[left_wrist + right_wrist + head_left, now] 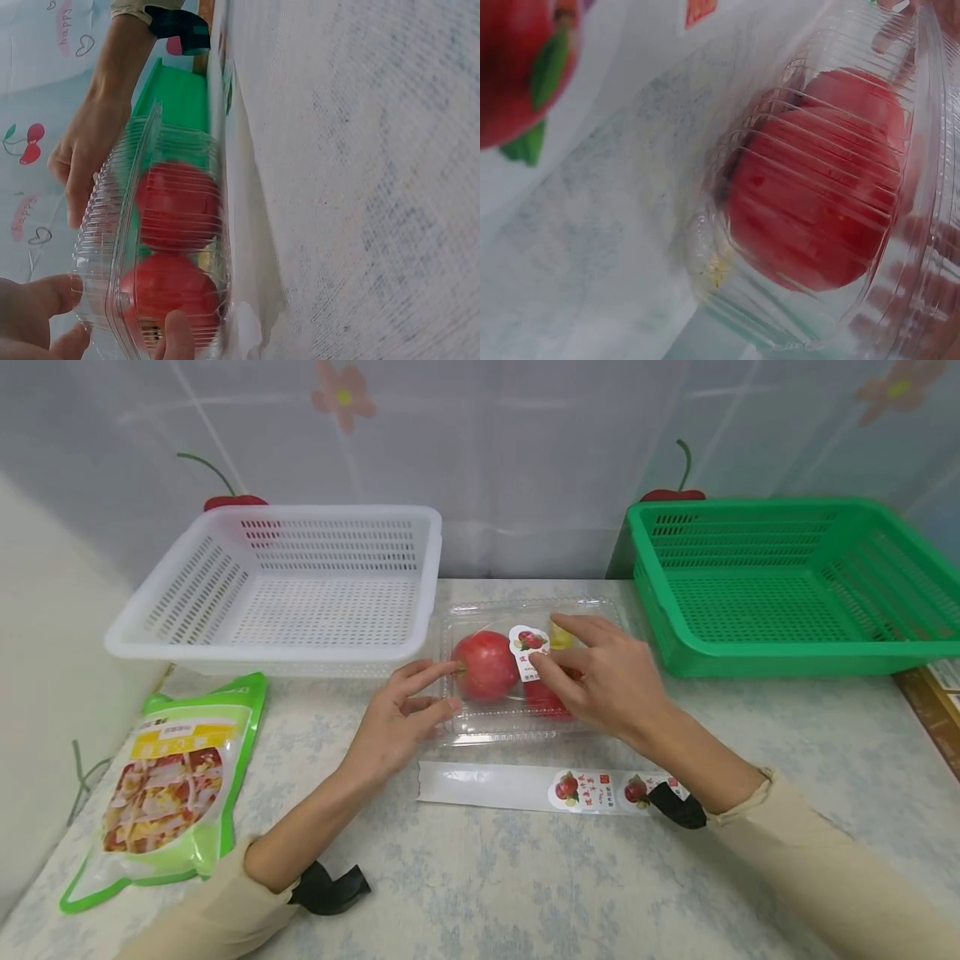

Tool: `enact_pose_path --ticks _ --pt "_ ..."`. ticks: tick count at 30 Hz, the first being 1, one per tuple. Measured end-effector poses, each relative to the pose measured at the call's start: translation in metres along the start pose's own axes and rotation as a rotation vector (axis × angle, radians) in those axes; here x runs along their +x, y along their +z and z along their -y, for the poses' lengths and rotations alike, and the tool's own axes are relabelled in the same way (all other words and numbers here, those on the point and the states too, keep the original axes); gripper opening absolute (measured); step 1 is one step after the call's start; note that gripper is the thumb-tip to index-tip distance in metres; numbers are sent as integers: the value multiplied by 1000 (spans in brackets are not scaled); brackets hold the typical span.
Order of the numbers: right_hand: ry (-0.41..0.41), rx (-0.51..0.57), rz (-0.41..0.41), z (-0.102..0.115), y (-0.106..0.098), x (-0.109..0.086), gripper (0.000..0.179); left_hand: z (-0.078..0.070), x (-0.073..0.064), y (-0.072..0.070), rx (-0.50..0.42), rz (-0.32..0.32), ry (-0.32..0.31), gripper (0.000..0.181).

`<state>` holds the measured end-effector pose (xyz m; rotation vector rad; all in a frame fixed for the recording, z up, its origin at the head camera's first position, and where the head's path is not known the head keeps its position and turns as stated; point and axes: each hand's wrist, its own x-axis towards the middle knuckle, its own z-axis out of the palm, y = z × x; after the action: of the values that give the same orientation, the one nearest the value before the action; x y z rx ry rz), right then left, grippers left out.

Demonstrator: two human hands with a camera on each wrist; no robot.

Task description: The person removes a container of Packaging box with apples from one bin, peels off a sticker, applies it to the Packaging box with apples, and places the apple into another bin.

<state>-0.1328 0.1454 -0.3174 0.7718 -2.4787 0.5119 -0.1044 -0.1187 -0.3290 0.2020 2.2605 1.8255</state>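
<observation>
A clear plastic clamshell box [487, 727] with red apples inside stands on the table. A red apple [486, 672] shows under the lid's left side, and another sits partly behind the right hand. On the lid lies a white apple-printed label [528, 643]. My right hand [611, 681] rests over the lid's right part, its thumb touching the label. At the box's left end my left hand [393, 718] touches the lid and front side with fingers and thumb. Both red apples [178, 204] show through the ribbed side in the left wrist view.
A label strip [480, 783] lies in front of the box. Behind left stands a white plastic basket [273, 652], and right a green plastic basket [810, 650]. A green-edged food bag [168, 777] lies at left on the patterned tablecloth [480, 885].
</observation>
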Motion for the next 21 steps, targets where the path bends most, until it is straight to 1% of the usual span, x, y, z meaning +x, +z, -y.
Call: enact_pose_path --ticks 4,7,9,11,13,14,16,18,20,21 --pt "-59 60 -55 0 -3 -6 30 -1 -1 1 -13 -12 0 47" --pt "-78 106 -147 0 -8 -10 31 -1 -1 1 -19 -17 1 47" --pt "-49 137 -231 -1 -14 -14 30 -1 -1 1 -14 -16 4 48" --pt "14 226 -312 -1 -23 -20 25 -2 -2 1 27 -15 14 48" --pt "114 336 -366 0 -35 -31 21 -3 -4 0 83 -12 27 49" --pt "179 416 -392 0 -40 -37 21 -4 -5 0 111 -9 32 51" --pt "342 606 -442 1 -52 -50 23 -5 -6 -1 154 3 33 55" --pt "534 822 -508 -2 -63 -61 27 -5 -7 -2 132 35 20 62" --pt "736 1053 -623 -11 -72 -70 29 -6 -6 -5 72 88 -2 70" --pt "831 1144 -683 -17 -76 -74 31 -7 -5 -6 34 119 -16 73"
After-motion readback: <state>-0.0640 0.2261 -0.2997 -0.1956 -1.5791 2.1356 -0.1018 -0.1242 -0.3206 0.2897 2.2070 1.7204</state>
